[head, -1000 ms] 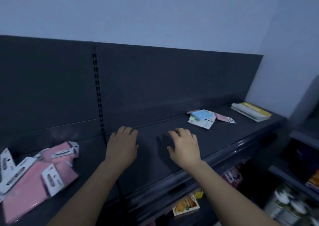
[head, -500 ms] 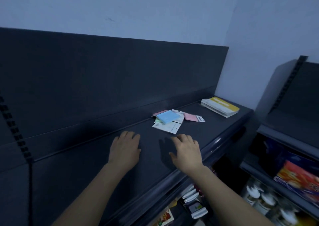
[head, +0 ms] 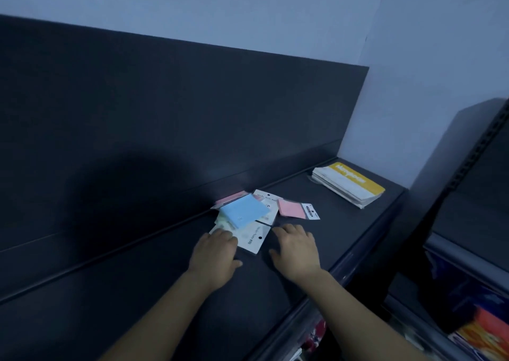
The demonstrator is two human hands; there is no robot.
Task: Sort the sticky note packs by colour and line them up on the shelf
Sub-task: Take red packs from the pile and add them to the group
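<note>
Your left hand lies flat, fingers together, touching the near edge of the jumbled sticky note packs at 12 o'clock on the shelf. Your right hand rests flat beside them, nearer the pink pack at its 12 o'clock, long axis roughly 9-to-3.

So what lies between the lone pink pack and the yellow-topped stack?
Nothing: in the head view, only bare dark shelf separates the lone pink pack from the yellow-topped stack.
</note>
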